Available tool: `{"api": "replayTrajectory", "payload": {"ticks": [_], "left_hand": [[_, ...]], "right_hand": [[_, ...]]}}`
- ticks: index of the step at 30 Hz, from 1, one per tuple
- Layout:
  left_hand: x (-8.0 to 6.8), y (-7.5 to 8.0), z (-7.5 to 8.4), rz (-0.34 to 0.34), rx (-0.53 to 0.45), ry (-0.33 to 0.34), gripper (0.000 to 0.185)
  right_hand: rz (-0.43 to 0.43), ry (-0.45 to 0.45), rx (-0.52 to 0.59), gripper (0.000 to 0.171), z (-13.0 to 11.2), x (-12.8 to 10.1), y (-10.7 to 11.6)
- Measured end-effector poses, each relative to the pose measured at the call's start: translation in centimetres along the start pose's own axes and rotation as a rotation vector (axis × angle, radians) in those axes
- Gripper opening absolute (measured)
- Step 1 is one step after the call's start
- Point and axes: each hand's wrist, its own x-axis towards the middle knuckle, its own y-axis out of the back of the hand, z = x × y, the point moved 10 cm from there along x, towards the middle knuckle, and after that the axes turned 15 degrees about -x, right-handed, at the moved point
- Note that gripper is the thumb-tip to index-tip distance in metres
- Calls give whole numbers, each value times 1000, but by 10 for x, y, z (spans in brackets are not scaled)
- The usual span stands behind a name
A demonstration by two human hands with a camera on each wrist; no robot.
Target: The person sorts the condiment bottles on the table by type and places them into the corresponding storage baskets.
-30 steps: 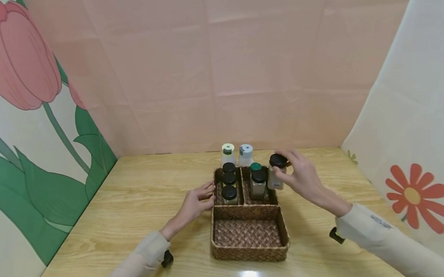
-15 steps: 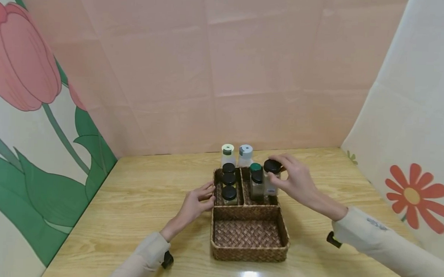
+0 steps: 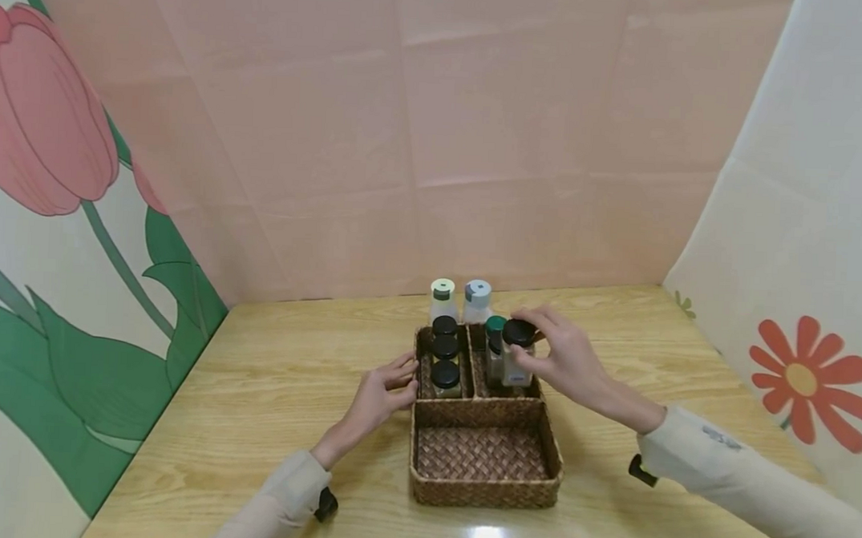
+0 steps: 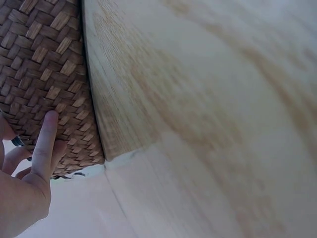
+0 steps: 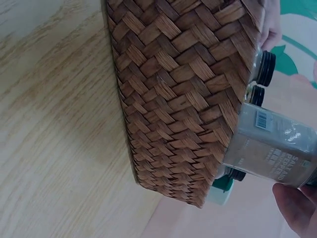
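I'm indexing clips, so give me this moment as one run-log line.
left hand: touches basket at left wall | right hand: holds salt-and-pepper jar | jar: at back-right compartment | base contact: unclear

Passable down into front compartment (image 3: 484,453) of brown woven basket (image 3: 484,494). Blocked rear left by three black-lidded jars (image 3: 446,347), rear right by clear flat-sided black-lidded jar (image 3: 517,367).
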Motion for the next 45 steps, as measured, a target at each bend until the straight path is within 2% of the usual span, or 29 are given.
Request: {"api": "replayTrajectory", "payload": {"ticks": [16,24,30,45], "left_hand": [[-1,0,-1,0,-23,42,40],[1,1,-1,2,-20,4,39],[0,0,-2,1,-30,15,39],[0,1,-3,7,-46,35,39]], "right_hand": [[-55,1,-8,45,-4,-9,-16],[-95,-4,-12,44,-4,-13,-25],[-125,-28,-12,44,-3,-17,-30],[-123,-19,7,43,-4,-24,-35]]}}
